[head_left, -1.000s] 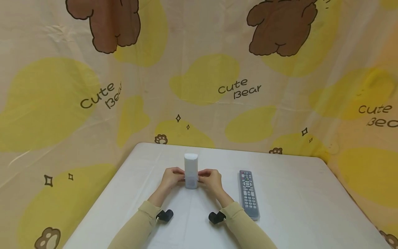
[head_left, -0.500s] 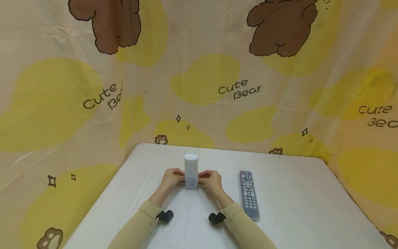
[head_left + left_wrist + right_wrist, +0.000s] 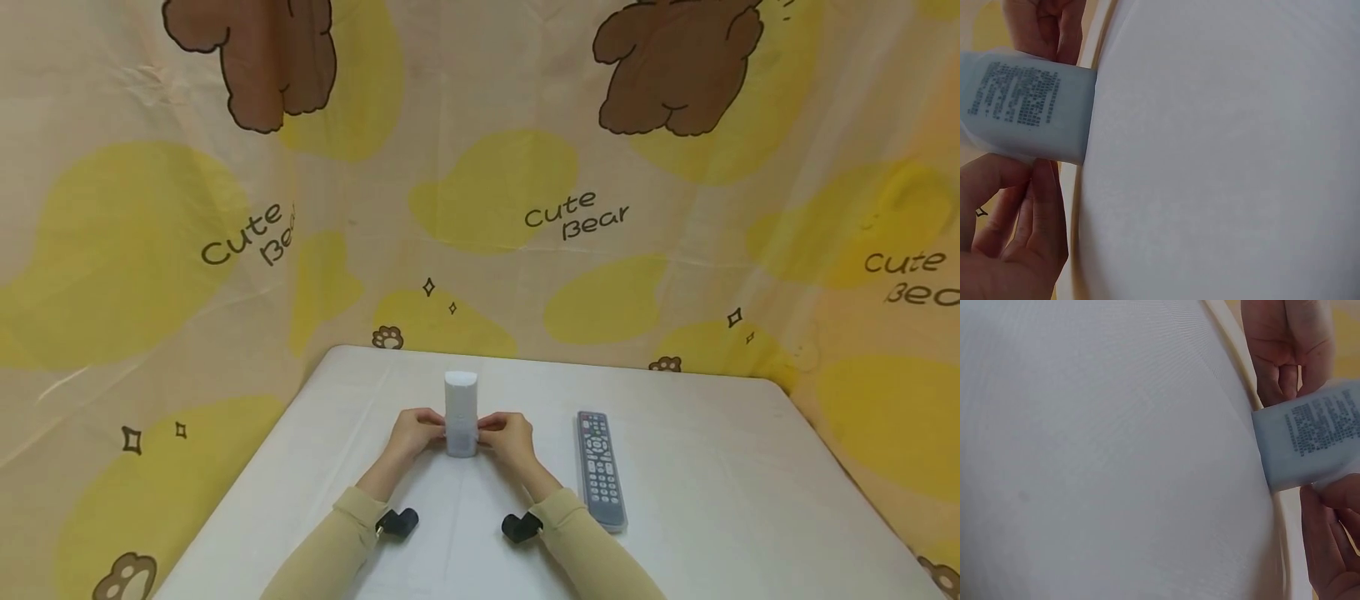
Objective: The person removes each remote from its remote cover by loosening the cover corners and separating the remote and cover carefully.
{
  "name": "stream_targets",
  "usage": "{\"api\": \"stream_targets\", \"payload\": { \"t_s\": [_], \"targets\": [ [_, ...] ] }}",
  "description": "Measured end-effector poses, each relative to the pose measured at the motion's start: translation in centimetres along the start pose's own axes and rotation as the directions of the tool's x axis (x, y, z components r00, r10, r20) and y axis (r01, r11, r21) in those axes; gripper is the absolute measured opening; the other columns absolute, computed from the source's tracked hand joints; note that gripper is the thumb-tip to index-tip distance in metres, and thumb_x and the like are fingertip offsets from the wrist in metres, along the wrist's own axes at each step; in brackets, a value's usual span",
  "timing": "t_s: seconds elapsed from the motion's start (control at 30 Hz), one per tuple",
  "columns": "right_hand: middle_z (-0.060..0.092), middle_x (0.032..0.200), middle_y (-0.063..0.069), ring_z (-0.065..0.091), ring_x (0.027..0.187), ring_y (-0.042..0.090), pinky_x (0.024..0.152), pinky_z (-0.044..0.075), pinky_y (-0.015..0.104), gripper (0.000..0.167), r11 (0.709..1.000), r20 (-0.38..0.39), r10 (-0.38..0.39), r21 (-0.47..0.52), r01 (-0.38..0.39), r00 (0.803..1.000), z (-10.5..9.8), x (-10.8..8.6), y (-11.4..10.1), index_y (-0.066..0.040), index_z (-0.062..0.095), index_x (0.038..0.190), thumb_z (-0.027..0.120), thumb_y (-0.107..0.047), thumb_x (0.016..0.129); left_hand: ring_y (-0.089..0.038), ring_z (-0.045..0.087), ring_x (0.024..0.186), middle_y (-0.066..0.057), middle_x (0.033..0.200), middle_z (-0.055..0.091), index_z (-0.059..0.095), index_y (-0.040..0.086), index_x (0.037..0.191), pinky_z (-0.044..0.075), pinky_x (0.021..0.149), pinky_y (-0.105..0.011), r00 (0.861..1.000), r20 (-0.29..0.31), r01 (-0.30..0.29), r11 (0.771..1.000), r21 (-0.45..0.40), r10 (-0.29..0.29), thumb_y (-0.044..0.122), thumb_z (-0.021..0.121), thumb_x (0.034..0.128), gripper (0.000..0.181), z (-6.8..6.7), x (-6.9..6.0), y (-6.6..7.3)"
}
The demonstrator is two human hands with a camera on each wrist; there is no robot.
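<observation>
A white remote-like block (image 3: 461, 400) stands upright on the table in the head view, its lower part inside a translucent sleeve (image 3: 461, 442). Small printed text covers the face seen in both wrist views; no buttons show. My left hand (image 3: 416, 430) pinches the sleeve's left edge between thumb and fingers, and the same left hand (image 3: 1010, 219) appears low in the left wrist view. On the opposite edge my right hand (image 3: 510, 435) pinches likewise, with the right hand (image 3: 1332, 537) at lower right of its own wrist view. Some fingertips are hidden behind the block.
A grey remote control (image 3: 600, 471) with many buttons lies face up to the right of my right hand. The white table (image 3: 712, 467) has rounded far corners. Behind it hangs a cream and yellow bear-print cloth (image 3: 480, 183). Black wrist cameras (image 3: 397, 523) sit by the cuffs.
Both hands have come very slightly lower in the head view while still pinching the sleeve. The white block stays in the same place, and the grey remote control has not moved.
</observation>
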State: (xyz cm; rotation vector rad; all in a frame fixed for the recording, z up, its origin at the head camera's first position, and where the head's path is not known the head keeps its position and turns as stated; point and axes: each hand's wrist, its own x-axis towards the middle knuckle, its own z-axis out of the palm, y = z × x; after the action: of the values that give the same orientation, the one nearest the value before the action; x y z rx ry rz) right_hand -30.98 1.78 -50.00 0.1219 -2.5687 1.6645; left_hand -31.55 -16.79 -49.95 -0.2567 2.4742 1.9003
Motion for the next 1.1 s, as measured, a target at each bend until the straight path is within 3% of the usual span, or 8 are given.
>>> {"api": "stream_targets", "payload": {
  "t_s": [0.2, 0.7, 0.93, 1.1],
  "targets": [
    [0.073, 0.078, 0.007, 0.067, 0.072, 0.012, 0.064, 0.056, 0.024, 0.012, 1.0, -0.012, 0.018, 0.013, -0.018, 1.0, 0.01, 0.05, -0.06, -0.005, 0.074, 0.084, 0.078, -0.007, 0.072, -0.014, 0.062, 0.07, -0.008, 0.083, 0.07, 0.069, -0.006, 0.086, 0.055, 0.064, -0.027, 1.0, 0.0, -0.013, 1.0, 0.007, 0.013, 0.0, 0.071, 0.0754, 0.012, 0.05, 0.1, -0.12],
    [0.073, 0.081, 0.007, 0.065, 0.072, 0.011, 0.065, 0.056, 0.024, 0.011, 1.0, 0.005, 0.012, 0.017, -0.012, 1.0, -0.09, -0.02, 0.09, -0.005, 0.074, 0.087, 0.074, -0.006, 0.076, -0.014, 0.062, 0.07, -0.009, 0.083, 0.07, 0.069, -0.005, 0.085, 0.054, 0.062, -0.026, 1.0, -0.003, -0.021, 1.0, 0.008, 0.021, 0.002, 0.073, 0.0749, 0.013, -0.01, 0.04, -0.11],
    [0.074, 0.089, 0.003, 0.066, 0.083, 0.013, 0.077, 0.054, 0.03, 0.016, 0.997, -0.005, -0.062, -0.045, 0.061, 0.998, -0.35, 0.07, 0.14, -0.011, 0.075, 0.094, 0.07, -0.005, 0.079, -0.014, 0.063, 0.07, -0.008, 0.083, 0.07, 0.069, -0.004, 0.086, 0.056, 0.064, -0.028, 1.0, -0.002, -0.008, 1.0, -0.006, 0.008, 0.0, 0.071, 0.0773, 0.009, 0.05, 0.01, 0.02],
    [0.073, 0.095, 0.006, 0.068, 0.09, 0.019, 0.082, 0.055, 0.034, 0.023, 0.991, 0.002, -0.128, 0.035, 0.127, 0.992, -0.89, -0.07, -0.67, -0.01, 0.073, 0.1, 0.064, -0.001, 0.081, -0.014, 0.064, 0.069, -0.008, 0.082, 0.07, 0.069, -0.004, 0.085, 0.057, 0.065, -0.029, 1.0, -0.004, -0.003, 1.0, -0.01, 0.003, 0.002, 0.073, 0.0766, 0.011, 0.01, 0.04, 0.04]
  ]
}}
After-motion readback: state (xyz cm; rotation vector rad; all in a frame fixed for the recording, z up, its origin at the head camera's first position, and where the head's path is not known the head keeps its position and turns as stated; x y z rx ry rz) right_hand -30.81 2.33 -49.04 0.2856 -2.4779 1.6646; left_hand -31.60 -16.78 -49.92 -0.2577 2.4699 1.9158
